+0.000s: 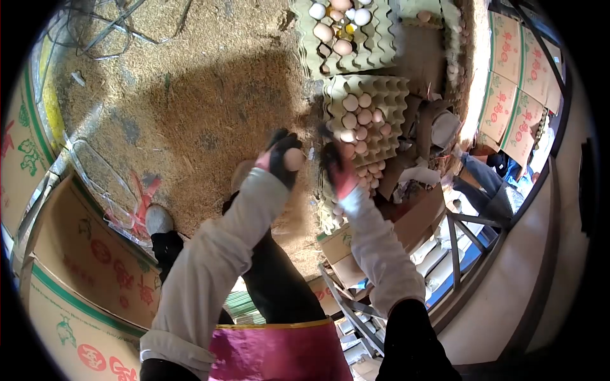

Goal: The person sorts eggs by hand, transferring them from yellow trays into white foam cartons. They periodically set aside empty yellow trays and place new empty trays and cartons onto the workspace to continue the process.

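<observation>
A brown egg rests in my left hand, its dark-gloved fingers curled round it above the straw-covered floor. To its right, my right hand, in a dark and pink glove, is at the left edge of a pulp egg tray. An egg shows beside its fingers, which are blurred; I cannot tell whether they grip anything. Several pale brown eggs sit in this tray's cups. More eggs lie just below, partly covered by my right forearm.
Further up stands another egg tray with white and brown eggs and a broken yolk. Printed cardboard boxes flank the left side, near plastic strapping. At right are torn cardboard, a metal frame and stacked cartons.
</observation>
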A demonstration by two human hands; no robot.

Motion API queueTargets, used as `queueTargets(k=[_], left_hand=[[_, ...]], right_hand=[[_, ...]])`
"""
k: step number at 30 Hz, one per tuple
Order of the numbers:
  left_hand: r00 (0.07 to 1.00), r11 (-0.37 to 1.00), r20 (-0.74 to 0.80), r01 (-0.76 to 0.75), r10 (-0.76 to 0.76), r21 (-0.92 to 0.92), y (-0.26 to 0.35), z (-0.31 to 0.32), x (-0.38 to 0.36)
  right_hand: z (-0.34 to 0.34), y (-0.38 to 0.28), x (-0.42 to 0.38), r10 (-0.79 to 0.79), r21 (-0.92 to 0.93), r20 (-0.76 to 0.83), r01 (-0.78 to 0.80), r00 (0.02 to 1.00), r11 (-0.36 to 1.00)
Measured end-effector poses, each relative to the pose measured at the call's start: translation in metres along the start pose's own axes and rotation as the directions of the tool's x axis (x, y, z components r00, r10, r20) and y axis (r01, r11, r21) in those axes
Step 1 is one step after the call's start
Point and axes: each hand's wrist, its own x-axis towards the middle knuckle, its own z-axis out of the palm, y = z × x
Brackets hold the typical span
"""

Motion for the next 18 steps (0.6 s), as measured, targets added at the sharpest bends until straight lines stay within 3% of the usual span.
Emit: queueTargets(k=[1,2,3,4,5,6,7,8,9,10,12,14,15,16,17,18], left_hand=[[0.997,0.99,0.064,-0.055,0.048,0.127,-0.019,-0.005,0.015],[0.987,0.962,0.131,-0.121,0.091,0.246,-0.025,0.0,0.022],[0.98,0.956,-0.06,0.173,-0.192,-0.236,0.002,0.032,0.004],[0.91,0.956,-0.31,0.292,-0.275,0.01,0.024,0.052,-0.004],[0.921,0.969,-0.332,0.238,-0.203,0.068,0.025,0.046,0.0],[0.926,0.975,-0.354,0.183,-0.129,0.124,0.027,0.036,-0.001],[0.929,0.978,-0.351,0.168,-0.116,0.122,0.037,0.025,-0.009],[0.982,0.952,-0.182,0.015,0.043,0.304,0.05,0.011,-0.025],[0.985,0.879,0.013,-0.157,0.169,0.45,0.063,0.004,-0.046],[0.991,0.947,-0.041,-0.108,0.126,0.303,0.08,0.004,-0.074],[0.993,0.951,-0.062,-0.079,0.102,0.3,0.099,-0.018,-0.112],[0.989,0.949,-0.057,-0.117,0.139,0.294,0.122,-0.016,-0.169],[0.985,0.949,-0.045,-0.15,0.169,0.277,0.135,-0.011,-0.202],[0.951,0.888,-0.001,-0.287,0.308,0.358,0.139,-0.007,-0.231],[0.924,0.853,0.009,-0.357,0.383,0.379,0.148,0.012,-0.269],[0.893,0.813,0.037,-0.425,0.448,0.398,0.156,0.037,-0.31]], right_hand=[[0.005,-0.04,-0.003,-0.132,-0.253,0.09,0.151,0.987,0.956],[0.007,-0.066,-0.001,-0.235,-0.474,0.209,0.308,0.949,0.825],[0.009,-0.054,0.008,-0.185,-0.001,0.108,0.186,0.977,0.982],[0.002,-0.051,0.024,-0.295,-0.005,0.019,0.295,0.955,0.955],[-0.004,-0.049,0.038,0.206,0.095,-0.161,-0.192,0.965,0.977],[-0.018,-0.012,0.067,-0.001,0.028,-0.291,0.009,0.957,1.0],[-0.027,-0.005,0.089,-0.129,-0.369,-0.511,-0.081,0.85,0.926],[-0.043,0.007,0.115,-0.145,-0.2,-0.429,0.063,0.892,0.978],[-0.049,0.027,0.129,-0.211,-0.494,-0.437,-0.038,0.874,0.869],[-0.045,0.033,0.138,-0.217,-0.493,-0.44,-0.032,0.872,0.869],[-0.028,0.027,0.142,-0.238,-0.745,-0.454,-0.22,0.859,0.63],[0.006,-0.004,0.12,-0.316,-0.577,-0.509,-0.046,0.801,0.815],[0.031,-0.015,0.102,-0.224,-0.416,-0.584,-0.051,0.78,0.908],[0.058,-0.025,0.083,-0.12,-0.239,-0.643,-0.049,0.756,0.97],[0.092,-0.055,0.051,-0.251,-0.371,-0.72,-0.054,0.647,0.927],[0.116,-0.097,0.013,0.052,0.075,-0.675,-0.001,0.736,0.997]])
